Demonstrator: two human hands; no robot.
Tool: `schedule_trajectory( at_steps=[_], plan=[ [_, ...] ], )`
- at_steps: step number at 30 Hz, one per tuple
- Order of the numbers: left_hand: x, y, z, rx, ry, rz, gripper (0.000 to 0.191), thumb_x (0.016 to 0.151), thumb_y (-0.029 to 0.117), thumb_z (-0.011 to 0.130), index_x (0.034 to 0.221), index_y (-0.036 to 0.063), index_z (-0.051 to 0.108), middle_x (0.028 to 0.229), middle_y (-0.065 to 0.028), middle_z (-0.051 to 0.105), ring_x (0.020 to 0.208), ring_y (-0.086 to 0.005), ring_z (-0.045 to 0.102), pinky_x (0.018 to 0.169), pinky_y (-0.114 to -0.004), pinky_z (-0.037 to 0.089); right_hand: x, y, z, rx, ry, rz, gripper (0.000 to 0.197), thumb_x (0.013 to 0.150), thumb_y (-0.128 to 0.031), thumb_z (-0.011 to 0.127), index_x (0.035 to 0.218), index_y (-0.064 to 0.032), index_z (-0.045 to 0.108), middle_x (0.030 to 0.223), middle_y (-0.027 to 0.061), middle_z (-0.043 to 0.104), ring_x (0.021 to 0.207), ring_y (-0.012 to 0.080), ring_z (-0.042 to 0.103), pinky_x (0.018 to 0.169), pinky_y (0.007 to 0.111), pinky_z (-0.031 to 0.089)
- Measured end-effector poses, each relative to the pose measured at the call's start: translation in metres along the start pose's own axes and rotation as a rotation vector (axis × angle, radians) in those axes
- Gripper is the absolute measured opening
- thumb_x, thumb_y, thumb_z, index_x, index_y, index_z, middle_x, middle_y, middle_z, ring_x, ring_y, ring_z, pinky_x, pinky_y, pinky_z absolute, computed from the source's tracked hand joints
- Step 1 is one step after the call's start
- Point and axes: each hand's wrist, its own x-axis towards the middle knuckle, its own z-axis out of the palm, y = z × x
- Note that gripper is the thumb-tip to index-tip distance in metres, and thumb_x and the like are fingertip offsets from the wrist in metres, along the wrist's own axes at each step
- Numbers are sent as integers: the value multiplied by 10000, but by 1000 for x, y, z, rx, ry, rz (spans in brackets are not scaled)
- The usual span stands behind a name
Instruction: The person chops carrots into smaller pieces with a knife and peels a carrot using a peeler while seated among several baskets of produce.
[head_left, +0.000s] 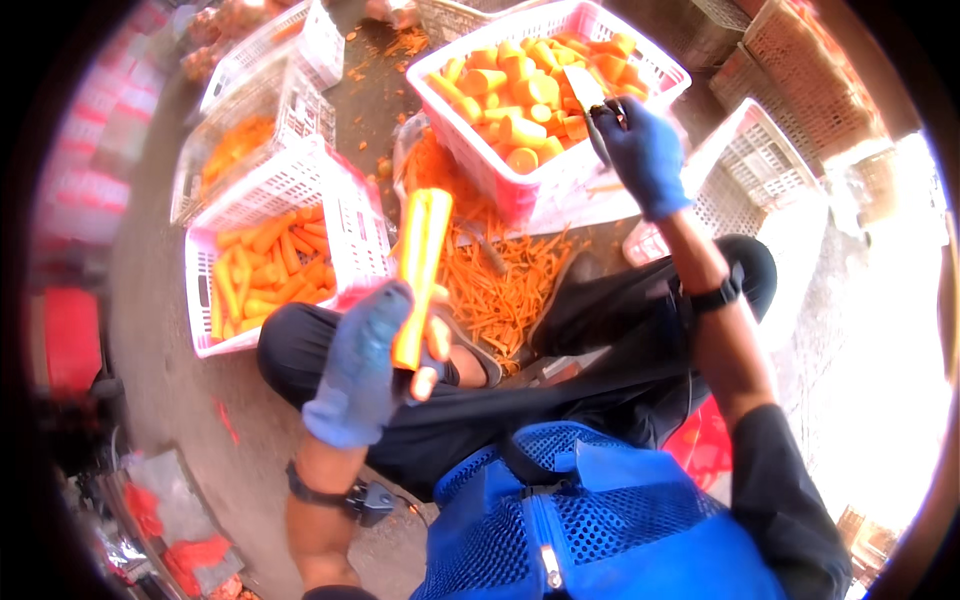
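In a blue glove with bare fingertips, my left hand (367, 360) grips a long peeled carrot (421, 270), held upright above my lap. My right hand (641, 154), also gloved in blue, is closed on the handle of a knife (585, 88). Its broad pale blade lies over the near right part of a white-and-pink plastic crate (517, 187) heaped with thick cut carrot pieces (525, 90). To the left, a second crate (196, 300) holds whole slender carrots (274, 262). Orange peelings (510, 292) are piled between my feet.
Further crates, one with orange contents (236, 154), stand at the upper left. An open white crate (742, 176) leans right of my right forearm. Brown baskets (810, 82) are stacked at the upper right. Scraps dot the floor (360, 112); red cloths (196, 555) lie lower left.
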Motion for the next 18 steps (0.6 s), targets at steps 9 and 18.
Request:
schedule_trajectory(
  at_steps=[9,18],
  plan=[
    [73,66,-12,38,-58,34,399,1067,334,535,1228,-26,593,863,-53,610,581,-66,486,510,-184,358,38,24,19,-303,-562,108,500,838,-437,807,1068,2,733,948,244,742,877,380,737,789,452,564],
    [144,90,-5,247,-72,94,272,1029,214,573,1096,-45,619,803,-82,606,546,-91,498,487,-220,381,52,44,0,-115,-215,263,483,956,-438,594,1060,25,688,949,289,713,891,430,705,803,503,535]
  ],
)
